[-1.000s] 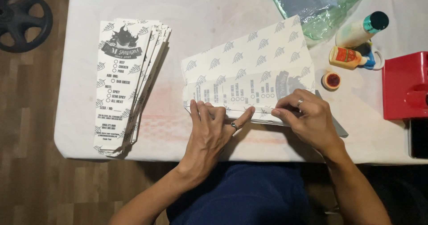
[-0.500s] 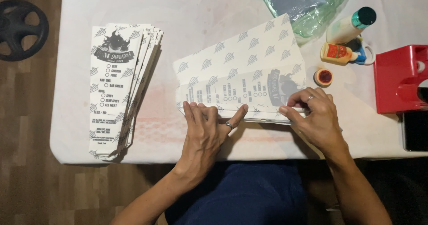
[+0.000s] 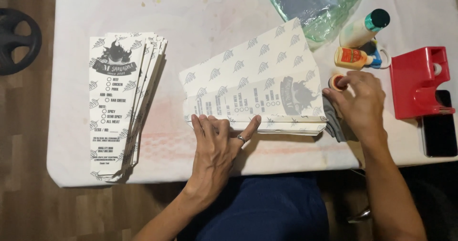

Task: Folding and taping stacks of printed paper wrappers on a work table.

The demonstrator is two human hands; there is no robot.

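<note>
On printed sheet [image 3: 253,86], flat left hand [image 3: 222,141]

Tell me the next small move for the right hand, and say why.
Probably dip a fingertip into the small round red-rimmed glue pot: the right hand has its fingers at that pot, while the left hand presses flat the folded leaf-printed paper sheet, whose upper flap appears unstuck.

The right hand [image 3: 359,103] has left the printed paper sheet [image 3: 253,90] it was pressing and moved out to the small orange-lidded jar [image 3: 337,82], fingertips now touching it. The sheet's upper flap has dropped lower toward the tabletop [image 3: 200,12].
</note>
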